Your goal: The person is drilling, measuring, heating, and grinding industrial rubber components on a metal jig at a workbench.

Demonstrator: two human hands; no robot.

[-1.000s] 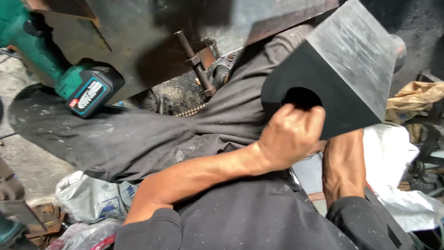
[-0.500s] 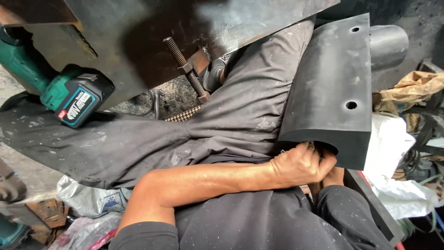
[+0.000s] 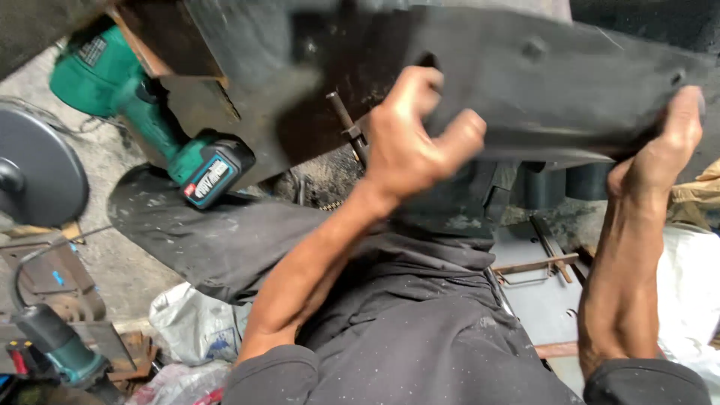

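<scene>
Head view: dark, scuffed block [image 3: 555, 90] with small holes.

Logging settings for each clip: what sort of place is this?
Probably a metalworking or repair workshop: a green cordless power tool, a dark round grinder disc and a heavy black drilled plate held in both hands.

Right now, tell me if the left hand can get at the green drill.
Probably not yet: the left hand grips the black part, shared with the right hand. The drill lies off to its left, apart; the path between looks open.
</scene>
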